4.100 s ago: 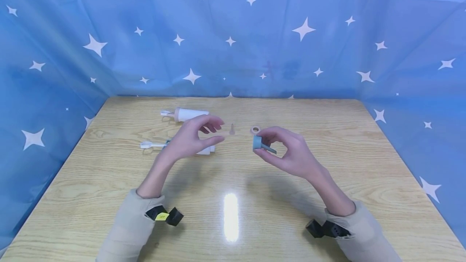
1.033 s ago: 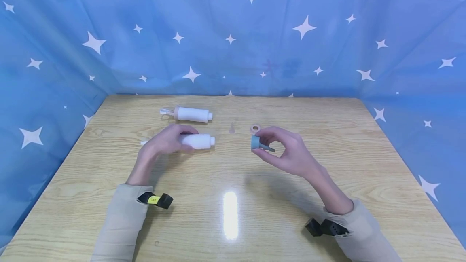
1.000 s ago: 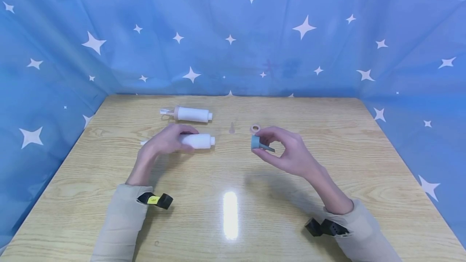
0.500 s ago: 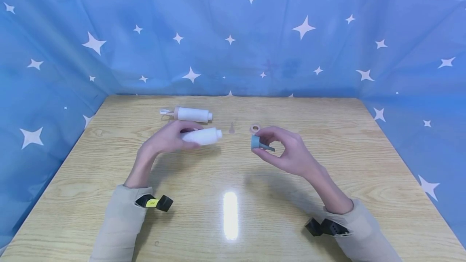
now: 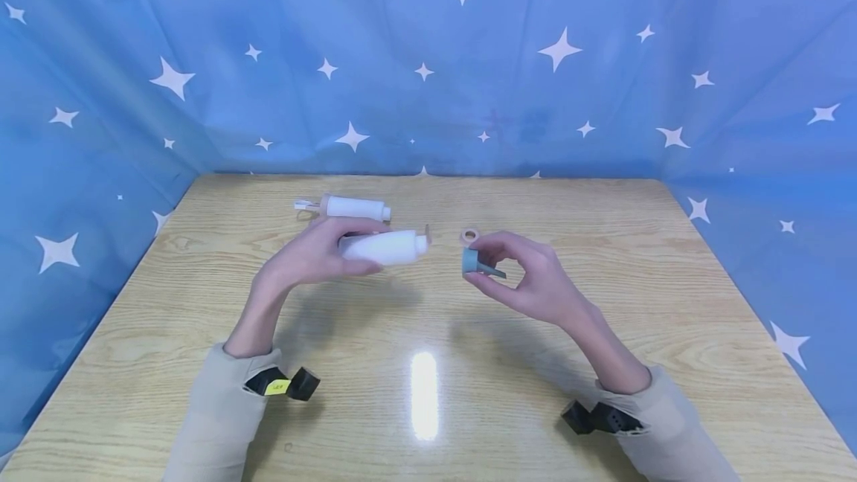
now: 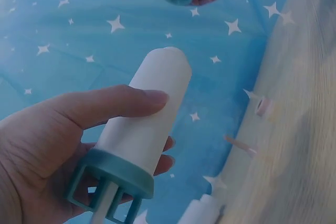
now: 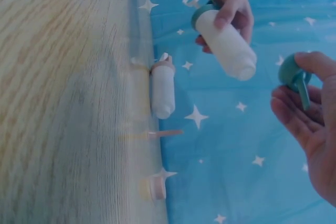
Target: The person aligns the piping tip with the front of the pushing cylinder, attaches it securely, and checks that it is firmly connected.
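My left hand [image 5: 315, 255] grips a white syringe [image 5: 383, 248] raised off the table, its narrow tip towards the right hand. In the left wrist view, a teal collar [image 6: 121, 171] with openings rings its back end, and a white plunger rod [image 6: 106, 203] comes out behind. The thumb lies along the barrel. To the right, my right hand [image 5: 532, 281] pinches a teal nozzle [image 5: 471, 262], a round cap with a thin stem, between thumb and fingers. Its hollow side, seen in the left wrist view, faces the left hand. A gap separates syringe and nozzle.
Behind the left hand a second white syringe [image 5: 355, 208] with a pinkish collar lies on the wooden table [image 5: 669, 303]. A pink ring [image 5: 470, 235] lies beyond the right hand. A thin pink stemmed piece [image 7: 167, 133] sits between them. A blue star-patterned curtain [image 5: 428, 95] borders the table.
My left hand, empty at first, has taken hold of the teal-collared syringe, lifted it off the table and brought it rightwards. The right hand keeps its pinch on the nozzle, nearly still.
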A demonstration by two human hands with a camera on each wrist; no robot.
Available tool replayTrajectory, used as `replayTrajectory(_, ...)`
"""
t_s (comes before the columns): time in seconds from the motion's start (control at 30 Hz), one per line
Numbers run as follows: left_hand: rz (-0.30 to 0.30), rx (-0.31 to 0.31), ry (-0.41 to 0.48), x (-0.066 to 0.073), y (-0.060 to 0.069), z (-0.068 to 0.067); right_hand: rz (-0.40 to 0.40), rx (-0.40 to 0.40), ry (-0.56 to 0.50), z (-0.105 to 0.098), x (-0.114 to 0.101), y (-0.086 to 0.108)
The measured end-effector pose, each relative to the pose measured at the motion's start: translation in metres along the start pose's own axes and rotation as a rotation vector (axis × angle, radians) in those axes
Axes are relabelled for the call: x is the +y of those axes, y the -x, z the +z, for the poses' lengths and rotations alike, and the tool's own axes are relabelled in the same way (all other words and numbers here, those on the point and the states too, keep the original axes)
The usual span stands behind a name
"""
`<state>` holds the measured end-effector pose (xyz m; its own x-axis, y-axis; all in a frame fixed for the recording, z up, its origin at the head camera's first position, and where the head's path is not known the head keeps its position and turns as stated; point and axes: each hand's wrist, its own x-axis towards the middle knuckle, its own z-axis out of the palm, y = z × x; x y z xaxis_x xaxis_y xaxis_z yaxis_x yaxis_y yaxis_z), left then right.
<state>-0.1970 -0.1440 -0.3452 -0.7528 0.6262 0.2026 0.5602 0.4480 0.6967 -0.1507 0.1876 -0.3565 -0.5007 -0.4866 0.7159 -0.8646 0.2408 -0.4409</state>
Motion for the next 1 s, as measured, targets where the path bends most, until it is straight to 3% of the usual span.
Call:
replayTrajectory(0.33, 0.059, -0.023, -0.031, 0.023, 0.000, 0.001, 0.031, -0.024, -0.007, 0.003, -0.001, 0.002)
replayTrajectory(0.53, 0.099, -0.044, -0.019, 0.037, -0.001, 0.004, -0.016, -0.027, -0.004, 0.005, -0.004, -0.002)
replayTrajectory(0.8, 0.145, -0.062, -0.017, 0.048, 0.000, 0.007, 0.046, -0.025, 0.001, 0.004, -0.010, -0.001)
replayTrajectory(1.0, 0.159, -0.062, -0.041, 0.053, 0.000, 0.010, 0.048, -0.042, 0.004, 0.005, -0.013, 0.000)
